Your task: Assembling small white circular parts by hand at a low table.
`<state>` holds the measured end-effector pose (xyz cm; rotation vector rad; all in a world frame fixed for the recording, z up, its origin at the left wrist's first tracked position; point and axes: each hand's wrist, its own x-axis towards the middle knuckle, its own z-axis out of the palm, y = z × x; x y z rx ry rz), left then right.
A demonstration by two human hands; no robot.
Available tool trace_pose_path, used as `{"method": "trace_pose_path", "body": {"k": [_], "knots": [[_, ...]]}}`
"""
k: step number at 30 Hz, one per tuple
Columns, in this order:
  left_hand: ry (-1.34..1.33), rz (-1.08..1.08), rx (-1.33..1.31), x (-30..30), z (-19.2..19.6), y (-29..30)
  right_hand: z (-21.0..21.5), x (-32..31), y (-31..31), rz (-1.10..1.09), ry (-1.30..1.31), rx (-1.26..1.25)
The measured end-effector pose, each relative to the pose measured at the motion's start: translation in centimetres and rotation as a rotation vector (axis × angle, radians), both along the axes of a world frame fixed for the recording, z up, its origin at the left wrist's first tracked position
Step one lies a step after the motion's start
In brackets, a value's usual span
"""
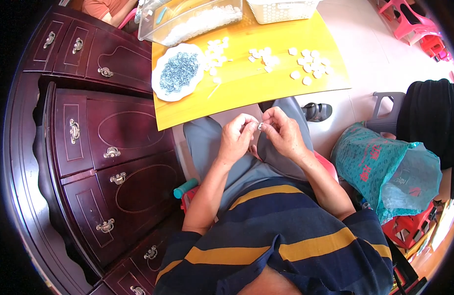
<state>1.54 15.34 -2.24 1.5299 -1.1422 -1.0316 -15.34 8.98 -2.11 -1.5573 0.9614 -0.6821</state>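
Observation:
Above my lap, just off the table's near edge, my two hands meet fingertip to fingertip. My right hand (286,136) pinches a small white piece (260,126) between thumb and forefinger; its exact kind is too small to tell. My left hand (237,138) is closed in a pinch right beside that piece, and whatever lies in its fingertips is hidden. On the yellow table (237,93) ahead, a white scalloped plate (160,91) holds a heap of small dark grey-blue slivers. Small white pieces lie to its right in a left group (216,53), a middle group (266,58) and a right group (313,64).
A clear bin (153,30) full of white pieces and a white perforated basket (281,12) stand at the table's back. Dark wooden drawers (133,147) line my left. To my right are a teal bag (364,162) and a grey stool (384,110). Another person's orange sleeve (96,7) shows at upper left.

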Motion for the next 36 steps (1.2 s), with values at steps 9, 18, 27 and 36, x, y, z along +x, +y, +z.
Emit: {"method": "trace_pose_path", "body": {"k": [9, 18, 27, 36], "knots": [[-0.082, -0.022, 0.006, -0.3, 0.4, -0.3, 0.3, -0.2, 0.1, -0.008, -0.007, -0.005], [-0.059, -0.017, 0.017, -1.2, 1.4, -0.8, -0.2, -0.3, 0.2, -0.062, -0.059, 0.001], [-0.117, -0.008, 0.02, -1.3, 1.2, -1.3, -0.2, -0.1, 0.3, -0.126, -0.103, -0.113], [-0.13, -0.021, -0.098, 0.8, 3.3, -5.1, 0.0, 0.1, -0.9, -0.163, -0.235, -0.01]]}}
